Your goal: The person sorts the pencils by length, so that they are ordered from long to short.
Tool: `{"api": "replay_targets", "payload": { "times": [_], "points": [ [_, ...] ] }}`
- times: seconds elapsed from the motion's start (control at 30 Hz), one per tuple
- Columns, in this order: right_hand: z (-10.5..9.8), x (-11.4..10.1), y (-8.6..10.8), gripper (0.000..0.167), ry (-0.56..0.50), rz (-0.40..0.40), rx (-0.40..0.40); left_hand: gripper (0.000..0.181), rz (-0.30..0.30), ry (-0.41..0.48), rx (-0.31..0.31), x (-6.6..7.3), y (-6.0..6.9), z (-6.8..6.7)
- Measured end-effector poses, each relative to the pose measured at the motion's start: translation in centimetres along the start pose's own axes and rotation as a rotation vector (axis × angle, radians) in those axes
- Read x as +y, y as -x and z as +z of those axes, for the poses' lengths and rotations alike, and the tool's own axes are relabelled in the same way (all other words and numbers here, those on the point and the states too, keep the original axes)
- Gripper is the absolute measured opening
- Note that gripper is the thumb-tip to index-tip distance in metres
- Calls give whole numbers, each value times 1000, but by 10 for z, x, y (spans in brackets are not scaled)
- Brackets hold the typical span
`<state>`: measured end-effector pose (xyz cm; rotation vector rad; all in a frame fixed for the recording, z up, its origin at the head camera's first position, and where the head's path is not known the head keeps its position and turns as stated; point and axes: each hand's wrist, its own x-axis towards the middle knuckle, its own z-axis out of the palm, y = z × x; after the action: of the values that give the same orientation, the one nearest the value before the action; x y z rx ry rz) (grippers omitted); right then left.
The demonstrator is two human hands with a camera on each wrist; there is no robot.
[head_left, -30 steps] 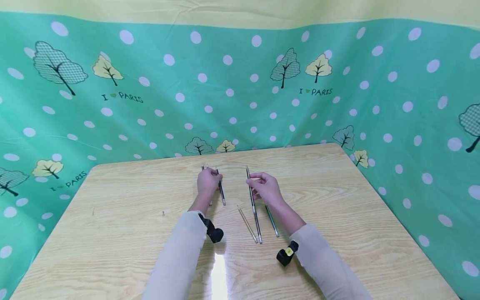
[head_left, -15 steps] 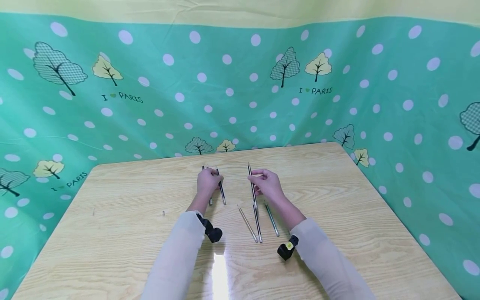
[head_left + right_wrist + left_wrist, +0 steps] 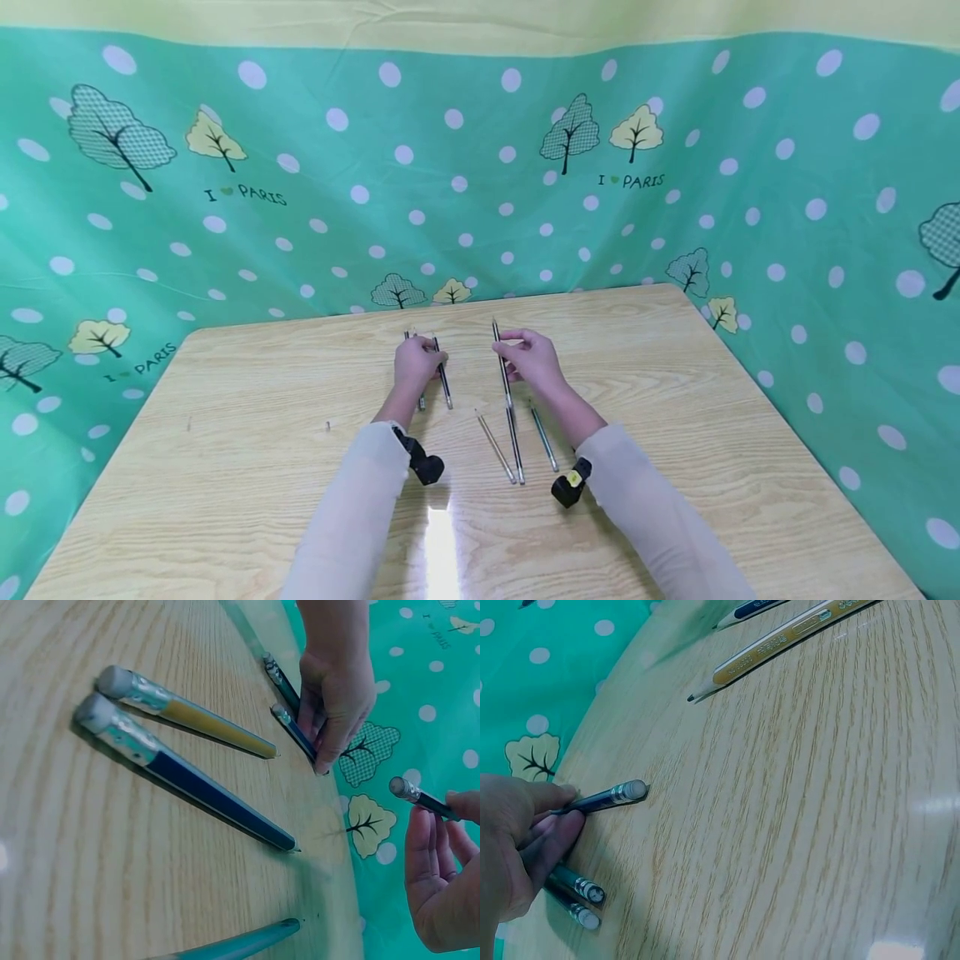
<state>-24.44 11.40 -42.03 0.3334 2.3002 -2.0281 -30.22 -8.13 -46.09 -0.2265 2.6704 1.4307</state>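
My left hand (image 3: 417, 365) pinches a dark pencil (image 3: 611, 797) between thumb and fingers; its eraser end points back toward me. Beneath that hand lie a green pencil (image 3: 581, 885) and another dark pencil (image 3: 577, 911), mostly covered by it. On the right, my right hand (image 3: 536, 358) holds a dark pencil (image 3: 420, 796) by thumb and fingertips, tip facing the far edge. Just nearer to me, a dark blue pencil (image 3: 210, 795) lies on the table, roughly in line with the held one. A gold pencil (image 3: 217, 729) rests to its left, and a green pencil (image 3: 543, 437) to its right.
The wooden table (image 3: 247, 492) meets a green dotted cloth (image 3: 465, 167) at its back and sides. A tiny grey bit (image 3: 327, 426) lies left of my left forearm. Light glares off the table's front (image 3: 439, 550).
My right hand has moved a little toward the far edge, carrying its dark pencil farther from the dark blue pencil on the table. The left hand stays nearly still.
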Motion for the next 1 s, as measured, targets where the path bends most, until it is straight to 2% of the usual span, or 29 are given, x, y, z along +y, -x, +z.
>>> {"api": "replay_targets", "payload": {
  "times": [0.67, 1.0],
  "points": [
    [13, -11, -16, 27, 89, -39, -9, 38, 10, -3, 12, -2, -1, 3],
    [21, -8, -23, 27, 129, -29, -23, 37, 2, -6, 8, -1, -1, 3]
  ]
}}
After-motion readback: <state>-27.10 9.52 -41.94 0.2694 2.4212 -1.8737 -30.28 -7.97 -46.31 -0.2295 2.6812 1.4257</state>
